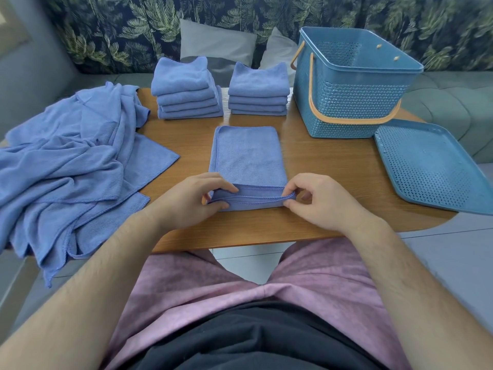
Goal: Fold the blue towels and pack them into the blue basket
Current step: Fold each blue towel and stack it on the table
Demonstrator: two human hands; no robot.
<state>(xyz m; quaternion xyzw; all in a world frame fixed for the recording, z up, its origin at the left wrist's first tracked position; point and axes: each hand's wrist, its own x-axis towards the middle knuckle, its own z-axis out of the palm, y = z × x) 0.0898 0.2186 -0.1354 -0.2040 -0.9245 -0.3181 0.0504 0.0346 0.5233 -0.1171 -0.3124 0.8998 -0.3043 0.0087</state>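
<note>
**Half-folded towel in both hands: risk of a skewed fold**

Head view: the half-folded towel point(248, 158) lies flat on the table point(320, 161), left of the blue basket point(341, 108) and nearer to me. My left hand point(186, 201) pinches the towel's near-left corner between thumb and curled fingers. My right hand point(320, 201) pinches the near-right corner between thumb and forefinger, its other fingers loosely bent.

I judge the main danger to be the two hemmed layers parting in the pinch. If one corner slips or one hand leads, the fold lands crooked and the towel will not match the two folded stacks point(258, 94) just left of the basket.

Far left of the basket, the loose pile point(66, 161) hangs over the table edge and could slide off if tugged. The basket is open, and its lid point(432, 166) lies beside it on the right.
</note>
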